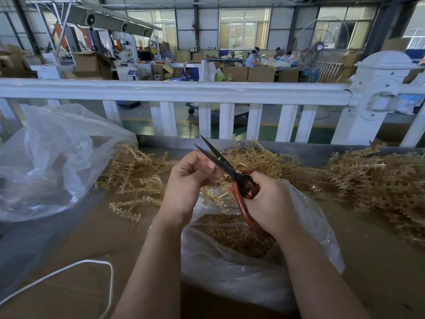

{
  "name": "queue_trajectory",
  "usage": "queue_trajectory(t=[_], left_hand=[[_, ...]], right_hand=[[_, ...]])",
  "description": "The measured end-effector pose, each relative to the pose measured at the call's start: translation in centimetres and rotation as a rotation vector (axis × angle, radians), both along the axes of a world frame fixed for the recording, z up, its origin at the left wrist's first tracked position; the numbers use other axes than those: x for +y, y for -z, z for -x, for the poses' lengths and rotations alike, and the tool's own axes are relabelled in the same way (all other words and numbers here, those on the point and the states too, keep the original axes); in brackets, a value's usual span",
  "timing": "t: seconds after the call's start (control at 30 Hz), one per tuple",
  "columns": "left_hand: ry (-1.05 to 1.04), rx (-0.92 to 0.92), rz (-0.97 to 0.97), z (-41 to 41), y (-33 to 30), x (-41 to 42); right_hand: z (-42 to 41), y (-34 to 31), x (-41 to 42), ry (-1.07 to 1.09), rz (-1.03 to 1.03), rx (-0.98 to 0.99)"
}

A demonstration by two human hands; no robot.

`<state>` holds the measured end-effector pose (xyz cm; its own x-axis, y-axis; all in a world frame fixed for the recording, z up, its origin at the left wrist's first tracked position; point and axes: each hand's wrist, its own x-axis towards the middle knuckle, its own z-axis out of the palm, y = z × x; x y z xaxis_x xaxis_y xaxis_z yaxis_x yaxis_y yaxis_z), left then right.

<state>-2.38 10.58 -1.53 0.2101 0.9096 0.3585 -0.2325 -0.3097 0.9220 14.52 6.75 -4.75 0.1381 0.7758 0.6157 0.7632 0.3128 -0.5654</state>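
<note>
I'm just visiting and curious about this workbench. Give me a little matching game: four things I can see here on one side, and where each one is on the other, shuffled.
Things:
1. scissors
2. white cord
3. golden sprigs
4. white railing

Places:
A. heaped along the far side of the table
B. standing behind the table
C. gripped by the right hand
D. looped on the table's near left part

Pairs: 1-C, 2-D, 3-A, 4-B.
</note>
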Motion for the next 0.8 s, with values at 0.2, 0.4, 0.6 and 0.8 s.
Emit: queue_trajectory(t=[0.2,0.4,0.6,0.8], left_hand=[[0.001,-0.030,0.031,0.1,-0.1,0.0],[-0.016,-0.041,0.016,0.2,0.0,0.1],[-0.121,-0.351,0.086,1.0,-0.2,0.6],[-0.277,-0.694,0.157,2.0,-0.3,1.2]], right_hand=[[0.1,0.0,-0.2,-0.002,-0.057,0.008],[0.1,0.1,-0.1,0.065,-0.066,-0.051],[-0.3,0.5,0.5,0.120,-0.042,-0.066],[-0.5,0.7,0.7,0.180,-0.019,-0.008]])
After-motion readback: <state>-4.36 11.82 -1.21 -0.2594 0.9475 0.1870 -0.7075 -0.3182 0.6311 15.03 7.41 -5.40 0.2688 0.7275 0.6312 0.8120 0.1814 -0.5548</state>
